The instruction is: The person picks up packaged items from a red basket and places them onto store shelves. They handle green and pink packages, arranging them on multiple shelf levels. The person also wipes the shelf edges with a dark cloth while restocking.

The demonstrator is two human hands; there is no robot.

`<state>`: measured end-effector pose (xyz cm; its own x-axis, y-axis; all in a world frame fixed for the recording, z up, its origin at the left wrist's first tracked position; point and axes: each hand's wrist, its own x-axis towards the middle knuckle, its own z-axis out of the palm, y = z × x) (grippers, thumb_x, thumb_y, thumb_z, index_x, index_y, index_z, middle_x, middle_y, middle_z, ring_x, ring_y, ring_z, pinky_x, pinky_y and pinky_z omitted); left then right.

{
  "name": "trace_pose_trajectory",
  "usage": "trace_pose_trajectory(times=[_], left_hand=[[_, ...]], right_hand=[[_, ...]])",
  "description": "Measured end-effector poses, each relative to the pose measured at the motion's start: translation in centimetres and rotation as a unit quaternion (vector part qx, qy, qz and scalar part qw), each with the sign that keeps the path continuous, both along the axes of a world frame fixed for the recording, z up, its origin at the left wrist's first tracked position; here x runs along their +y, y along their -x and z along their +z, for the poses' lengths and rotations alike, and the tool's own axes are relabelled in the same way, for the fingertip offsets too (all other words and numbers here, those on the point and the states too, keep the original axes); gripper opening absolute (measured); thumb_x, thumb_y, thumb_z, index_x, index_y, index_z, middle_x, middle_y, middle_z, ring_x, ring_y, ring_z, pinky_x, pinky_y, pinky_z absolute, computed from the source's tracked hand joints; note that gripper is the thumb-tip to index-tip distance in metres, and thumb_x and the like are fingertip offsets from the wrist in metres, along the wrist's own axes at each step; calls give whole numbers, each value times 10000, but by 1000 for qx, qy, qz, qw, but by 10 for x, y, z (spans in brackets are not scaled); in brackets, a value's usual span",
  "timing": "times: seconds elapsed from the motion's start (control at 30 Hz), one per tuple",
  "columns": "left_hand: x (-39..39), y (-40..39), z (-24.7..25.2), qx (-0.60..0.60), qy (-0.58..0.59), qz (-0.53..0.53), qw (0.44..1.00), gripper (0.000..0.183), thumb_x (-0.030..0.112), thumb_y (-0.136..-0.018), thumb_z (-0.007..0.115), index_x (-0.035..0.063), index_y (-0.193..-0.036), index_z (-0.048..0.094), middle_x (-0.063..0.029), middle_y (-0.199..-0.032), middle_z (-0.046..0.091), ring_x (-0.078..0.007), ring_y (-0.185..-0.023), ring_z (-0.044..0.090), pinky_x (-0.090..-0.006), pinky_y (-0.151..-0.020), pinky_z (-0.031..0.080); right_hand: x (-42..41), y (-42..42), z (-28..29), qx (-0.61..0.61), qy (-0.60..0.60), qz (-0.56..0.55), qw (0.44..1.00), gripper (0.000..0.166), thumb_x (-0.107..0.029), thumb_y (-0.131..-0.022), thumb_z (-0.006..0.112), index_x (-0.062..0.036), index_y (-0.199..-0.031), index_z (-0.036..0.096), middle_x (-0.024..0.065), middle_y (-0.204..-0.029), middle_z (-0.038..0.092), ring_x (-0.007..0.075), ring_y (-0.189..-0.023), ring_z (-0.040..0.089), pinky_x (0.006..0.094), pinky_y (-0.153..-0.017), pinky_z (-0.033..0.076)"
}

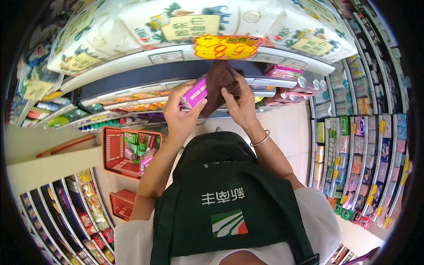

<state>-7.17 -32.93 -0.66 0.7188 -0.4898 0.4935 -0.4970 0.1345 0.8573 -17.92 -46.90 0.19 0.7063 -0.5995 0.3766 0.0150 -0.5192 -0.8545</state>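
Note:
A small pink-purple box (195, 95) with printing on it is gripped in my left hand (178, 114), fingers behind and thumb along its lower edge. My right hand (242, 104) pinches a bunched brown cloth (218, 81), which lies against the right end of the box and hides part of it. Both hands are just in front of a dark shelf board (139, 74). At the right of that board sit more pink boxes (284, 71), partly covered by the shelf edge above.
White tissue packs (185, 23) fill the shelf above, with a yellow price sign (228, 47) on its edge. A red basket (114, 149) with several green and pink boxes stands on the floor at left, near another red basket (122, 203). Stocked shelves (357, 159) line the right.

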Motion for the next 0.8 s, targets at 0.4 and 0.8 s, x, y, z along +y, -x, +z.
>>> trace_pose_trajectory(times=[0.4, 0.8], left_hand=[[31, 10, -13, 452, 263, -18, 852, 324, 121, -914, 602, 39, -1210, 496, -108, -1200, 573, -200, -1095, 556, -354, -966, 437], [54, 11, -9, 565, 205, -113, 791, 347, 203, -942, 543, 22, -1234, 497, -100, -1166, 607, -186, -1058, 596, -342, -916, 481]], right_hand=[[61, -52, -23, -70, -240, 141, 958, 860, -130, -782, 723, -12, -1448, 191, 184, -1386, 339, 274, -1228, 415, 360, -1054, 329], [33, -61, -16, -58, -380, -12, 923, 351, -293, -924, 569, 24, -1070, 607, 65, -926, 658, 116, -788, 610, 267, -684, 502]])
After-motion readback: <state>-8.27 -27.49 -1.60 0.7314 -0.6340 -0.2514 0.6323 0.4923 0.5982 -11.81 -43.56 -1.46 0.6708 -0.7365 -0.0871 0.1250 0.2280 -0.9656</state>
